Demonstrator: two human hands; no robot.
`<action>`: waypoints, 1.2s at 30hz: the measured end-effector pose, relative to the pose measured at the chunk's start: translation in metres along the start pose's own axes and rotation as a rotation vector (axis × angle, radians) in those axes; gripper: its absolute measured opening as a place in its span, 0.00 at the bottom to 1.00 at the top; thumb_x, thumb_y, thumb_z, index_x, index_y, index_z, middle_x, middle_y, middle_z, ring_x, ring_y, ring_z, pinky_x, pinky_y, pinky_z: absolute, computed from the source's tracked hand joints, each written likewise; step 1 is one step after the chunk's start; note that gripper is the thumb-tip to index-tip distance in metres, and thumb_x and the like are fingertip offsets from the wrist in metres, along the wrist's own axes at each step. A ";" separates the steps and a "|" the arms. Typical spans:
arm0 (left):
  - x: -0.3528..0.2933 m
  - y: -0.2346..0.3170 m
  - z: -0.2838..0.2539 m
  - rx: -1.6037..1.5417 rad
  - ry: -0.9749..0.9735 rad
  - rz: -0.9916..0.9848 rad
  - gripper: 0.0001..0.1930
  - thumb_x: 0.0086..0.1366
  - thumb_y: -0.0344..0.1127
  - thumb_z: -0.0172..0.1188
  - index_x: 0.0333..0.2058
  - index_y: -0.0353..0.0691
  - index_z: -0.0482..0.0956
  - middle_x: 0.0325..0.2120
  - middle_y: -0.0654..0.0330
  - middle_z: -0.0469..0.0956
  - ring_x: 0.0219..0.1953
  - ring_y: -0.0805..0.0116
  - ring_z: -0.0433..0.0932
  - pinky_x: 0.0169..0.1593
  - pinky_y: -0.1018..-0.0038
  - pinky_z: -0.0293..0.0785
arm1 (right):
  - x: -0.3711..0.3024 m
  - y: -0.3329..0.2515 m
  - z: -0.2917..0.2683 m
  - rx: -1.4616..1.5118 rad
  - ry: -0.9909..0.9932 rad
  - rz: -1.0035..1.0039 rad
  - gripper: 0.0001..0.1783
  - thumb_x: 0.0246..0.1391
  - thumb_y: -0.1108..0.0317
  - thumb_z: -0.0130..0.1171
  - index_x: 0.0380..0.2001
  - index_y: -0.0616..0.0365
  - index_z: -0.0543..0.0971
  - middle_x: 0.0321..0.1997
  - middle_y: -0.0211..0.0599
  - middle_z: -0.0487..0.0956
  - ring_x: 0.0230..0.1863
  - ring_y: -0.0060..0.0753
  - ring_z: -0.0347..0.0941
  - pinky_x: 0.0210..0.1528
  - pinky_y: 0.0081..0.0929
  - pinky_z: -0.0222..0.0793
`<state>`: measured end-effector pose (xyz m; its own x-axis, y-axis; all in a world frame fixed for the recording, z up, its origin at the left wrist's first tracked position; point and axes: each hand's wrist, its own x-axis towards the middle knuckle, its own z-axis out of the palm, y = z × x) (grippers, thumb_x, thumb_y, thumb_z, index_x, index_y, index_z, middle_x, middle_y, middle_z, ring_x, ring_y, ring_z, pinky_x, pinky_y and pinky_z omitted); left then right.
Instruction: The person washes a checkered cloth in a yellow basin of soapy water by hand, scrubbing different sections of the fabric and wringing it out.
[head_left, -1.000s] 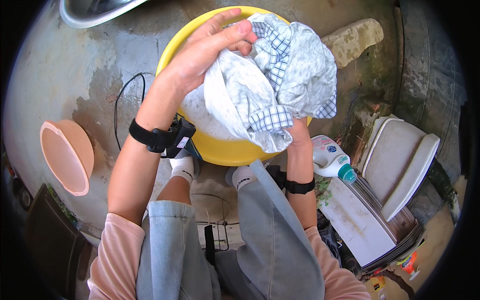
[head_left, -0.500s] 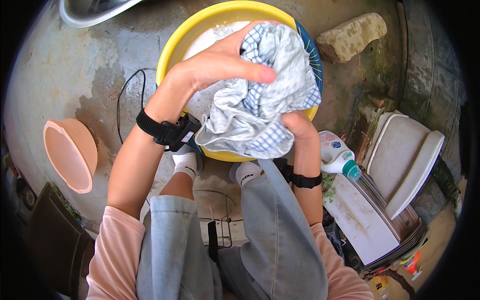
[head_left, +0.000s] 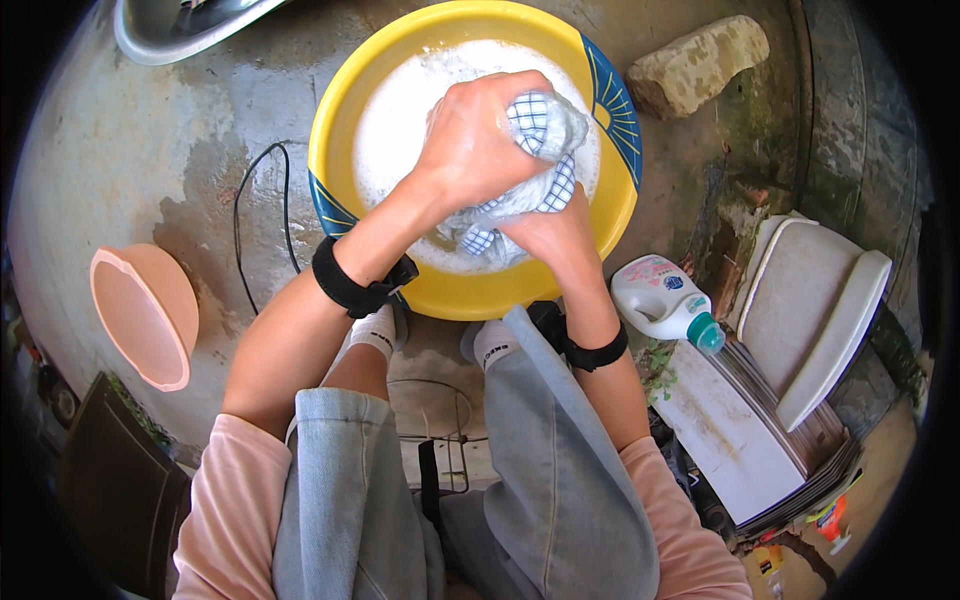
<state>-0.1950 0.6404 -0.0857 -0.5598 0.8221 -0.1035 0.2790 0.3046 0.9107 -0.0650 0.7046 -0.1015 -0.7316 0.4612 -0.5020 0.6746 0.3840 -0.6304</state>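
A wet cloth (head_left: 545,125), pale with blue-and-white checked parts, is bunched between my hands over the yellow basin (head_left: 335,110). White suds (head_left: 390,130) fill the basin's bottom, and the cloth's lower folds reach into them. My left hand (head_left: 480,135) is closed around the upper part of the cloth, its knuckles toward the far side. Lower and to the right, my right hand (head_left: 555,230) grips the cloth's near part; its fingertips are hidden under the folds.
A white detergent bottle (head_left: 655,295) with a teal cap lies right of the basin, by stacked boards (head_left: 730,440) and a pale plastic lid-like piece (head_left: 810,300). A stone block (head_left: 700,65) lies far right. Left are a peach basin (head_left: 145,315), a black cable (head_left: 238,215) and a metal basin (head_left: 165,45).
The cloth, spread and lifted above the basin before, is now bunched up and lowered to the suds. My left hand has closed around it, and more foam shows.
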 end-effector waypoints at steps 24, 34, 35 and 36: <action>0.010 0.020 -0.026 -0.627 -0.245 0.017 0.43 0.60 0.34 0.65 0.69 0.42 0.48 0.54 0.53 0.69 0.57 0.65 0.68 0.61 0.72 0.62 | -0.007 0.012 -0.013 0.859 0.484 -0.150 0.35 0.37 0.76 0.73 0.53 0.65 0.73 0.49 0.35 0.77 0.47 0.28 0.75 0.53 0.28 0.70; 0.000 -0.012 -0.043 -0.488 -0.250 -0.171 0.34 0.70 0.58 0.48 0.65 0.41 0.60 0.56 0.55 0.72 0.60 0.63 0.69 0.64 0.68 0.59 | -0.049 0.038 -0.090 1.287 0.538 -0.141 0.34 0.52 0.52 0.60 0.58 0.62 0.70 0.56 0.43 0.76 0.56 0.41 0.74 0.64 0.41 0.64; 0.000 -0.016 -0.041 -0.473 -0.292 -0.079 0.39 0.68 0.63 0.46 0.66 0.39 0.59 0.59 0.53 0.69 0.63 0.60 0.66 0.66 0.66 0.56 | -0.053 0.044 -0.097 1.363 0.507 -0.173 0.35 0.53 0.51 0.58 0.58 0.63 0.70 0.57 0.44 0.76 0.57 0.42 0.73 0.64 0.40 0.64; 0.001 -0.016 -0.037 -0.472 -0.289 -0.077 0.39 0.68 0.63 0.46 0.66 0.39 0.59 0.59 0.53 0.69 0.63 0.60 0.66 0.66 0.66 0.56 | -0.057 0.050 -0.104 1.438 0.474 -0.202 0.35 0.54 0.49 0.56 0.58 0.63 0.69 0.57 0.45 0.76 0.57 0.42 0.73 0.64 0.40 0.65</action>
<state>-0.2292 0.6187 -0.0858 -0.3096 0.9246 -0.2218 -0.1713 0.1752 0.9695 0.0205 0.7810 -0.0431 -0.5101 0.8110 -0.2864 -0.2981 -0.4791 -0.8256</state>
